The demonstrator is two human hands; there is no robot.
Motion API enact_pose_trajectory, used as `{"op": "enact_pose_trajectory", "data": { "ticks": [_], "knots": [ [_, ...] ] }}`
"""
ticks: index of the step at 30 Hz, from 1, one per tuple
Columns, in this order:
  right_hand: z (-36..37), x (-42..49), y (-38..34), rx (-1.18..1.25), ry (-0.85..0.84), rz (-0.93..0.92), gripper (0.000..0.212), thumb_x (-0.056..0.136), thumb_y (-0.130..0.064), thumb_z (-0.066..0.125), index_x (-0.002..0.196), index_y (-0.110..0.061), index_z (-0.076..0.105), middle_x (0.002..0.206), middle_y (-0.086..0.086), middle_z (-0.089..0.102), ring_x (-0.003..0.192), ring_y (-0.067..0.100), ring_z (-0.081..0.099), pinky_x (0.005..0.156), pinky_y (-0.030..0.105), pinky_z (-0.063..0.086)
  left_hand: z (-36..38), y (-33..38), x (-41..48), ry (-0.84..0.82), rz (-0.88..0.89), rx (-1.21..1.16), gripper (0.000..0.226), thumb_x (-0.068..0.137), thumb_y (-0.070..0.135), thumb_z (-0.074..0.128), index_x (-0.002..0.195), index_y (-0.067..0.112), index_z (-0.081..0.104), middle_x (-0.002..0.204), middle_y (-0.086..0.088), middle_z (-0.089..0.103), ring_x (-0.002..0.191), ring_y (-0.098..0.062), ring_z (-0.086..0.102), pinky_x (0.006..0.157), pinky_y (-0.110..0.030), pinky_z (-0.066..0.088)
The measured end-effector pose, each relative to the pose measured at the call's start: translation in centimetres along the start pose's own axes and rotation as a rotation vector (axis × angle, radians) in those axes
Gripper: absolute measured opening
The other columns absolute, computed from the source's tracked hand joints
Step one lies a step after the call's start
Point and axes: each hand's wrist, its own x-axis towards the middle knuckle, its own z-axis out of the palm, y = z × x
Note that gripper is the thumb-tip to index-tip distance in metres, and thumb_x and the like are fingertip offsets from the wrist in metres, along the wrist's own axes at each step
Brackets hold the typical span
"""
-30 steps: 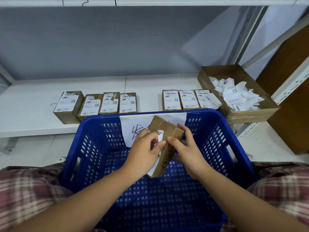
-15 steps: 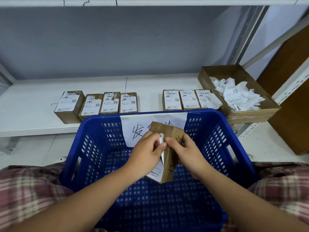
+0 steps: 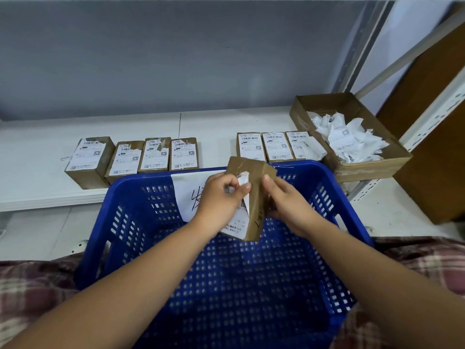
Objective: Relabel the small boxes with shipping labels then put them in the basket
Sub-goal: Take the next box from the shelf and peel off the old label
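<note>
Over the blue basket (image 3: 339,222) I hold a small brown cardboard box (image 3: 256,197) upright on its end. My right hand (image 3: 289,205) grips its right side. My left hand (image 3: 221,200) pinches the white shipping label (image 3: 239,222) on the box's left face, and the label's top is peeled away from the cardboard. Several small labelled boxes (image 3: 156,154) lie in a row on the white shelf (image 3: 37,167) behind the basket, with three more labelled boxes (image 3: 275,147) to the right.
An open cardboard tray (image 3: 377,165) holding crumpled white label scraps (image 3: 349,137) stands at the shelf's right end. A white paper with handwriting (image 3: 188,195) hangs inside the basket's far wall. A brown board (image 3: 437,122) leans at far right.
The label has been peeled further down from the box's top edge by my left hand. The box has turned slightly more upright and risen a little.
</note>
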Motion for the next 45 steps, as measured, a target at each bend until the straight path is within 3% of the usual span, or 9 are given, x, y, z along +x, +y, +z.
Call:
{"op": "enact_pose_trajectory", "data": {
  "ticks": [4,8,13,19,28,32,37,41,45],
  "knots": [
    [-2.9,3.5,-0.6,-0.192,0.221,-0.012,0.043,0.096,-0.052,0.047,0.112,-0.015,0.065,0.107,0.005,0.07,0.094,0.017,0.067,0.088,0.035,0.055,1.3,0.6,2.1,0.035,-0.121,-0.143,0.04,0.091,0.029,0.062,0.059,0.018,0.041,0.061,0.0,0.053,0.063,-0.018,0.049,0.062,-0.027,0.036],
    [-7.3,7.3,0.2,-0.721,0.404,-0.087,0.026,0.099,-0.032,0.053,0.105,-0.011,0.066,0.105,0.008,0.064,0.088,0.023,0.061,0.072,0.032,0.046,2.8,-0.1,4.1,0.021,-0.183,-0.254,0.037,0.091,0.027,0.062,0.061,0.018,0.044,0.066,-0.005,0.056,0.064,-0.018,0.052,0.06,-0.024,0.04],
    [-11.6,11.7,0.6,-1.116,0.524,-0.035,0.037,0.102,-0.029,0.043,0.131,-0.013,0.058,0.147,0.015,0.031,0.135,0.037,0.028,0.105,0.046,0.035,4.9,-1.5,6.2,0.01,-0.227,-0.275,0.033,0.091,0.03,0.062,0.064,0.018,0.046,0.075,-0.01,0.063,0.072,-0.023,0.06,0.072,-0.036,0.049],
    [-13.6,15.1,0.9,-1.342,0.529,0.082,0.051,0.104,-0.045,0.028,0.138,-0.014,0.053,0.153,0.017,0.024,0.135,0.039,0.022,0.11,0.051,0.025,7.1,-2.3,8.3,0.005,-0.242,-0.297,0.036,0.088,0.032,0.066,0.058,0.023,0.047,0.076,-0.01,0.059,0.073,-0.022,0.057,0.08,-0.043,0.049],
    [-14.9,17.0,2.2,-1.416,0.634,0.081,0.061,0.103,-0.049,0.028,0.132,-0.001,0.053,0.15,0.016,0.03,0.132,0.036,0.029,0.108,0.046,0.027,8.8,-2.2,9.7,-0.014,-0.249,-0.308,0.027,0.09,0.029,0.064,0.072,0.012,0.054,0.089,-0.024,0.066,0.076,-0.029,0.063,0.084,-0.049,0.051],
    [-15.3,16.7,2.3,-1.211,0.641,-0.125,0.054,0.103,-0.039,0.037,0.142,-0.002,0.042,0.15,0.015,0.034,0.133,0.036,0.034,0.107,0.045,0.033,9.3,-2.1,9.5,-0.022,-0.251,-0.321,0.027,0.09,0.029,0.064,0.072,0.012,0.052,0.091,-0.025,0.066,0.077,-0.027,0.062,0.083,-0.049,0.052],
    [-16.3,15.8,0.7,-1.074,0.912,-0.212,0.062,0.101,-0.037,0.04,0.152,-0.005,0.022,0.161,0.006,0.017,0.141,0.031,0.024,0.113,0.043,0.025,10.1,-1.6,9.2,-0.05,-0.237,-0.353,0.027,0.089,0.029,0.064,0.076,0.007,0.055,0.079,-0.014,0.059,0.073,-0.023,0.056,0.073,-0.035,0.045],
    [-18.2,15.3,-0.1,-1.045,1.115,0.022,0.054,0.096,-0.04,0.047,0.14,-0.009,0.041,0.146,0.01,0.039,0.135,0.032,0.031,0.107,0.046,0.025,10.7,-0.9,8.8,-0.067,-0.224,-0.358,0.027,0.09,0.028,0.064,0.075,0.008,0.055,0.078,-0.013,0.06,0.072,-0.021,0.056,0.071,-0.032,0.043],
    [-20.3,14.9,-0.5,-0.82,1.087,-0.057,0.024,0.098,-0.012,0.047,0.119,-0.003,0.054,0.13,0.016,0.047,0.115,0.033,0.05,0.094,0.039,0.039,11.0,-0.6,8.7,-0.081,-0.218,-0.37,0.026,0.09,0.026,0.064,0.075,0.007,0.055,0.078,-0.012,0.061,0.072,-0.021,0.056,0.072,-0.032,0.043]
  ]
}}
